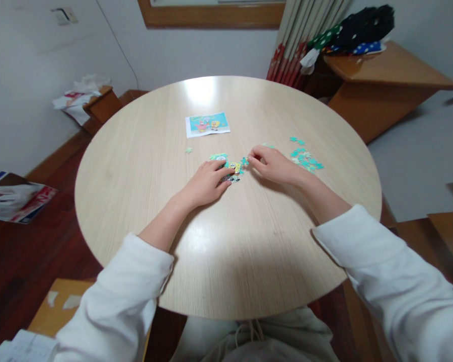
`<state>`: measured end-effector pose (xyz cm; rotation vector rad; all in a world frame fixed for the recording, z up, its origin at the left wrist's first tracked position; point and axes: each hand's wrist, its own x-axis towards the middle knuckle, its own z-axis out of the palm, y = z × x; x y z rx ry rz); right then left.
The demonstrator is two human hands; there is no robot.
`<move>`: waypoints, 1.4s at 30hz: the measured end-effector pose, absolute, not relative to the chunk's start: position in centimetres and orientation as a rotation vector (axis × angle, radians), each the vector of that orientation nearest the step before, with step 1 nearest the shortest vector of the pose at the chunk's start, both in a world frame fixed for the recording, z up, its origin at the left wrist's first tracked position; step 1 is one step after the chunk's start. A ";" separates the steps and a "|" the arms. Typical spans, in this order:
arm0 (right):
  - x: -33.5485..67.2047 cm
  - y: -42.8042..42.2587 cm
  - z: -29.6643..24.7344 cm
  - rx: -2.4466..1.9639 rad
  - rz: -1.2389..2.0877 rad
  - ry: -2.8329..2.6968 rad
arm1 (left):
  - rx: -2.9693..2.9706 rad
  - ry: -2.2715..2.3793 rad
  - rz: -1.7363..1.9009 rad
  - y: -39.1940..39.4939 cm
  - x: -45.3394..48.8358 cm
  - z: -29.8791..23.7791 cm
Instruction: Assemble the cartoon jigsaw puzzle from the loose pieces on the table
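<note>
a person in white sleeves [115, 286] works at a round pale wooden table [136, 201], both hands meeting over a partly joined jigsaw [234, 167] near its middle. the left hand [206, 183] lies palm down, its fingers loosely spread, the tips resting on the jigsaw's left and near parts and hiding some of it. the right hand [274, 163] comes in from the other side, thumb and forefinger pinched nearly together on a small teal piece [244, 161] just beyond their tips, at the jigsaw's right edge; whether it touches the jigsaw cannot be told. loose pieces [305, 160] lie scattered to the right, a lone piece [189, 150] to the left, and a printed picture [208, 124] farther back.
</note>
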<state>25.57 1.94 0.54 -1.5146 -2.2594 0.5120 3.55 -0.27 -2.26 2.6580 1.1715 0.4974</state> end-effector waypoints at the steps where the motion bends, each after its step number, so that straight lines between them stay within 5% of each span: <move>1: 25.6 1.9 0.5 -1.517 0.520 -2.268 | 2.655 1.184 0.494 -0.3 3.5 -2.2; 42: 26.1 2.2 -0.3 -1.382 0.540 -2.433 | 2.659 1.231 0.489 -0.5 3.4 -2.5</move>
